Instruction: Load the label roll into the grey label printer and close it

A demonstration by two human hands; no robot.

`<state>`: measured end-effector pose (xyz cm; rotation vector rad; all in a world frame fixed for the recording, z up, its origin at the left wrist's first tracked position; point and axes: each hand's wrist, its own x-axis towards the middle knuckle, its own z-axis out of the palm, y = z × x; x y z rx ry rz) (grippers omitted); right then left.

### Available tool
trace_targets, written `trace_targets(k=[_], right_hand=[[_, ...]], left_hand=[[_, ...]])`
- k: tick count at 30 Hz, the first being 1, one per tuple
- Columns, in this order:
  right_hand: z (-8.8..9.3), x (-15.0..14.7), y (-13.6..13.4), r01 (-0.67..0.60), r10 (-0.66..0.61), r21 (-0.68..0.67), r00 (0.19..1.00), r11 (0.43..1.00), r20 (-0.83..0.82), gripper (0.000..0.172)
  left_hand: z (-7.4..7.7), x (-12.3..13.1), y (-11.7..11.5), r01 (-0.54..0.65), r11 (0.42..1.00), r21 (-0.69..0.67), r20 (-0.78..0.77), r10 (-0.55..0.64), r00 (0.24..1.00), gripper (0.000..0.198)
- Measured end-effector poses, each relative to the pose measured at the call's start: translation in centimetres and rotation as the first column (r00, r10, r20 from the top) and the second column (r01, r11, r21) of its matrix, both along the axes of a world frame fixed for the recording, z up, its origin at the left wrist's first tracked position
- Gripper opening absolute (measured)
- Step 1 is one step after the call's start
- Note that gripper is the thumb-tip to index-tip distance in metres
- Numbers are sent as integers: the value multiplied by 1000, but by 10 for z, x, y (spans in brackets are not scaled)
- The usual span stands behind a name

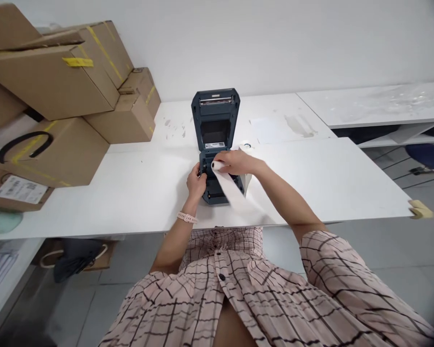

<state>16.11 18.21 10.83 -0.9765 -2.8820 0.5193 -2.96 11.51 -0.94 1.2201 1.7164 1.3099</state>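
A dark label printer (214, 125) stands on the white table with its lid raised. My left hand (196, 183) grips the left side of its base, thumb over the inner edge. In my right hand (235, 162) is a small roll of white label paper (217, 166), held above the open printer bay. A loose strip of paper (235, 195) hangs from the roll across the printer's front right corner towards the table edge. Just behind my right wrist, partly hidden, is another white roll (246, 146).
Cardboard boxes (58, 82) with yellow tape are stacked on the left of the table (141, 193). Clear plastic (405, 99) lies on the surface at the far right. A foam guard (420, 209) covers the right front corner. A dark bag (74, 258) sits below on the left.
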Motion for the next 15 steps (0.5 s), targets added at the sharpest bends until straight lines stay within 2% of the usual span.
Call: trace_targets(k=[1, 3, 6, 8, 11, 15], right_hand=[[-8, -15, 4, 24, -28, 33, 992, 999, 121, 37], [-23, -35, 9, 51, -64, 56, 964, 997, 257, 38], [-34, -38, 8, 61, -76, 63, 958, 996, 276, 40], [-37, -28, -1, 52, -62, 61, 980, 997, 187, 42], [-44, -4, -28, 4, -1, 45, 998, 999, -69, 39], [-61, 22, -74, -39, 58, 64, 942, 997, -330, 36]], left_hand=[[-1, 0, 0, 3, 1000, 7, 11, -3, 1000, 62], [-3, 0, 1, 5, 1000, 17, 28, -5, 1000, 61], [-3, 1, 1, 10, 1000, 20, 51, -11, 999, 60], [-3, 2, 1, 15, 1000, 22, 58, -16, 998, 60], [-2, 2, -1, 18, 1000, 21, 50, -19, 999, 59], [0, 4, -3, 11, 1000, -2, 60, -11, 998, 58]])
